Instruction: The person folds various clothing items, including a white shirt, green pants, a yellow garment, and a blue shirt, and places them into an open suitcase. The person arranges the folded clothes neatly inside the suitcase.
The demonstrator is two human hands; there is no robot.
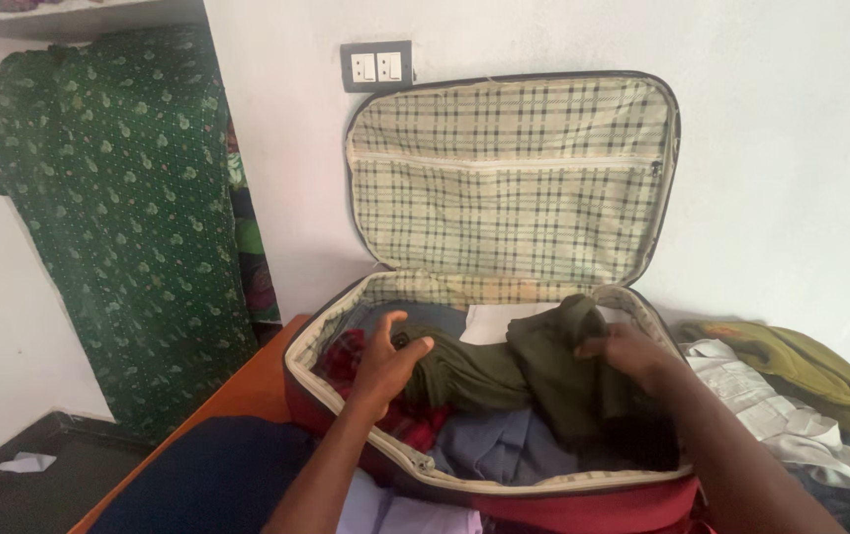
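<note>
— Nearest, at six o'clock, what lies there?

— Folded pale lilac cloth [400, 514] against the suitcase [583, 499], whose red outer wall and cream zipper band run along the front rim. A dark navy cloth [212, 475] lies at seven o'clock on the orange-brown wooden surface [247, 391].

— And the hands?

— The left hand [385, 364] is half spread, thumb and forefinger up, palm resting on the near end of the olive-green garment [504, 374]. The right hand [627, 354] is closed over a bunched fold at the garment's other end.

— How does that garment lie?

— Soft and creased, a thick rolled band inside the suitcase, its long axis from nine to three o'clock, the right end heaped higher. It rests on grey-blue clothes [489, 445] and a red checked cloth [400, 420], with a white folded piece [499, 321] behind.

— Around it?

— At three o'clock, outside the case, a white shirt [771, 410] and a mustard-olive garment [801, 366]. At twelve, the open lid [509, 178], lined in cream plaid, leans on the white wall under a switch plate [376, 65]. At ten, a green patterned curtain [118, 218].
</note>
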